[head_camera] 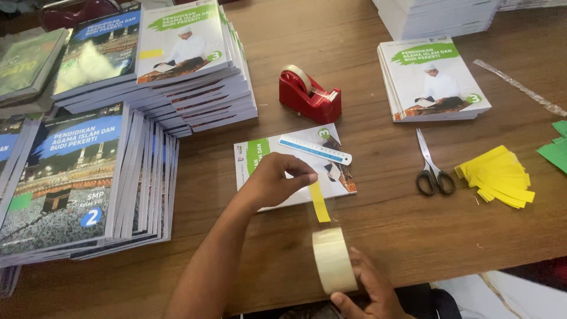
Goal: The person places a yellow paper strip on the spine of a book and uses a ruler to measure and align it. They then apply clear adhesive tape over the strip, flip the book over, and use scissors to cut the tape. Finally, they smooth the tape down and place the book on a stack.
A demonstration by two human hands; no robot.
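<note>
Nearest the lens, the right hand (369, 289) cups a roll of clear tape (334, 260), fingers curled round its lower rim and the roll standing on edge; that grip is closed on the roll. The roll hovers just below the lower edge of a thin white-and-green book (248, 160), which lies flat on the tabletop (378, 236).

The left hand (277, 180) rests on that book. Its thumb and forefinger are pinched together on the upper end of a narrow yellow strip (319, 204), which hangs off the book's lower edge towards the roll. Whether the free end of the tape is also caught under those fingertips is too faint to tell.

A pale blue ruler (315, 149) lies slantwise on the book's cover. A red tape dispenser (310, 94) stands just above the book. To the book's right lie scissors (434, 171), and beyond them a heap of yellow strips (499, 177). Up and to the right of the book sits a short stack of like books (434, 80); taller stacks (77, 177) stand to its left.

By my reading, the step in hand is fixing the strip to the cover with tape drawn off the roll. That calls for the left fingers to keep the strip pinned square while the tape is held taut and laid down without a crease.
</note>
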